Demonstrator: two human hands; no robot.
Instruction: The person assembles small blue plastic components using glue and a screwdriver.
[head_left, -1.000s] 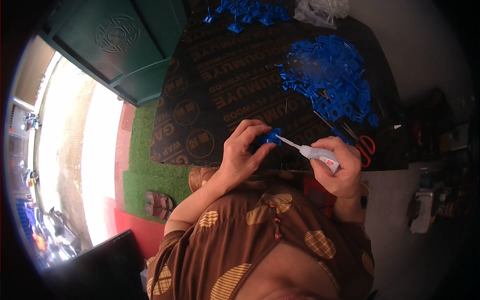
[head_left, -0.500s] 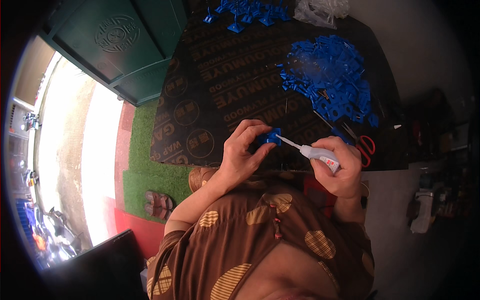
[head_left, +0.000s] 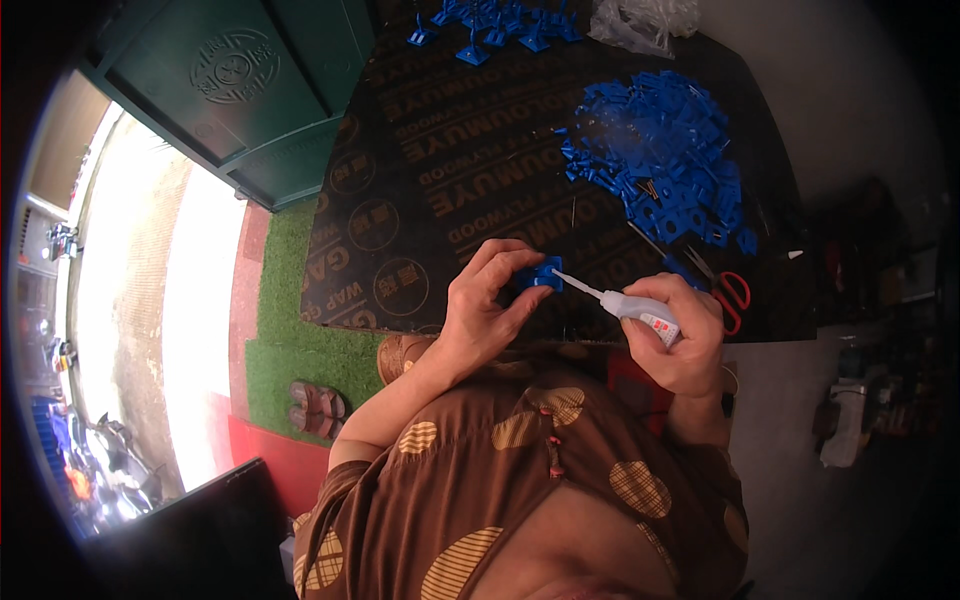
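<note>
A dark plywood bench (head_left: 440, 180) fills the middle of the room. Beside it stands a green metal door (head_left: 250, 90), open to hard daylight on the pavement (head_left: 130, 300) outside. A strip of green turf mat (head_left: 290, 340) lies by the red threshold (head_left: 250, 430), with a pair of sandals (head_left: 318, 405) on it.

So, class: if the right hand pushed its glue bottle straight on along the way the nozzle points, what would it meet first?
Most likely the small blue plastic piece pinched in the left hand; the right hand aims the glue bottle nozzle right at its edge.
</note>
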